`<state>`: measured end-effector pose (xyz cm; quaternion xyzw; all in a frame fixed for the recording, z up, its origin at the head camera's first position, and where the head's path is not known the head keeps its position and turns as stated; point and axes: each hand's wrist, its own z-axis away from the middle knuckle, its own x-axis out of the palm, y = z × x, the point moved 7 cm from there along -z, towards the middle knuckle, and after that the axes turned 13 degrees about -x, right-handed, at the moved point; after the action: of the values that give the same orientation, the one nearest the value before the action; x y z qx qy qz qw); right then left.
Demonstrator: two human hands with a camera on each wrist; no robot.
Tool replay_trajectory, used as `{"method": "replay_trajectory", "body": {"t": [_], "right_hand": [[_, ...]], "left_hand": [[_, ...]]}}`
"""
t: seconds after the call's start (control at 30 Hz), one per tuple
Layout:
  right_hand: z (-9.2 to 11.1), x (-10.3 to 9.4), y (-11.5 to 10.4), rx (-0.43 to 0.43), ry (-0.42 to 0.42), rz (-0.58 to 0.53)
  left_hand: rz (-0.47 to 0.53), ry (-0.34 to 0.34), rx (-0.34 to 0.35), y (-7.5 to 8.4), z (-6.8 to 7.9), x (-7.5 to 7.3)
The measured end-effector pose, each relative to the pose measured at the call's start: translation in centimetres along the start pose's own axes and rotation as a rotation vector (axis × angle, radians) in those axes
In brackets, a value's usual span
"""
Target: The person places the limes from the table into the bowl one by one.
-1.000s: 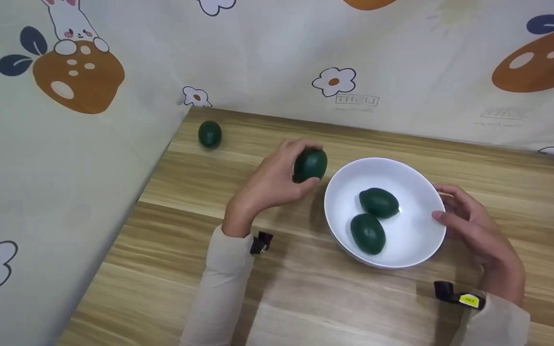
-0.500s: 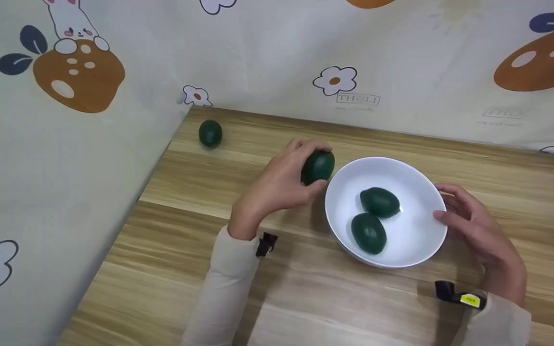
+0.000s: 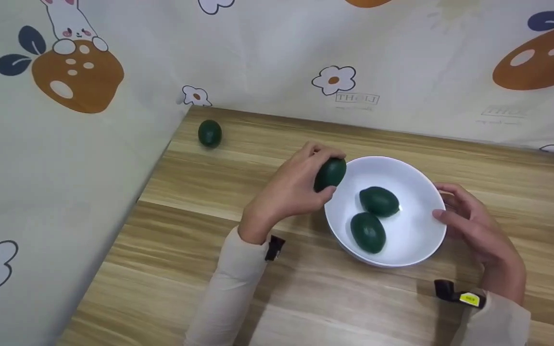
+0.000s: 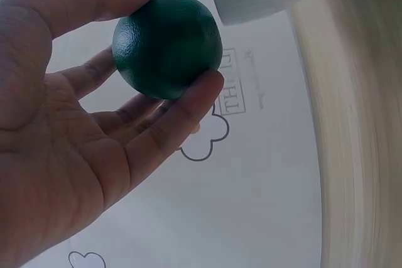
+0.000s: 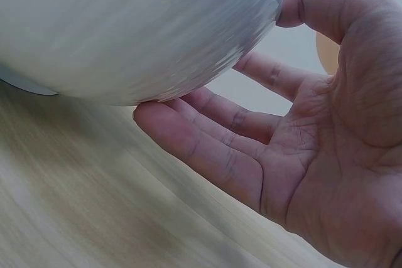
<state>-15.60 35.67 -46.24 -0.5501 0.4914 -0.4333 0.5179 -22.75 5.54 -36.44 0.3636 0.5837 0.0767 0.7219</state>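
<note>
In the head view my left hand [image 3: 296, 185] pinches a dark green lime [image 3: 331, 174] between thumb and fingers, at the left rim of a white bowl [image 3: 419, 230]. The left wrist view shows this lime [image 4: 168, 45] held at the fingertips, apart from the palm. Inside the bowl lie two more limes, an upper lime [image 3: 379, 202] and a lower lime [image 3: 368, 233], touching each other. My right hand [image 3: 481, 233] holds the bowl's right side. In the right wrist view its thumb is at the rim and the fingers touch the outer wall [image 5: 157, 36].
Another green lime [image 3: 209, 133] sits at the far left corner of the wooden table [image 3: 171, 240]. A printed cloth [image 3: 267, 62] with flowers and fruit covers the wall behind the table and its left side.
The left hand has moved right with its lime, from left of the bowl to over its left rim. The right hand, the bowl and the other limes have stayed put.
</note>
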Motion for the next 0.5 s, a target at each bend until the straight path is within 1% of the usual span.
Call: {"method": "replay_trajectory", "body": {"t": [0.3, 0.5], "right_hand": [[-0.01, 0.03, 0.04, 0.002, 0.001, 0.003], [0.00, 0.03, -0.01, -0.012, 0.005, -0.013]], "left_hand": [[-0.028, -0.009, -0.006, 0.33, -0.06, 0.59], [-0.034, 0.007, 0.020, 0.83, 0.08, 0.72]]}}
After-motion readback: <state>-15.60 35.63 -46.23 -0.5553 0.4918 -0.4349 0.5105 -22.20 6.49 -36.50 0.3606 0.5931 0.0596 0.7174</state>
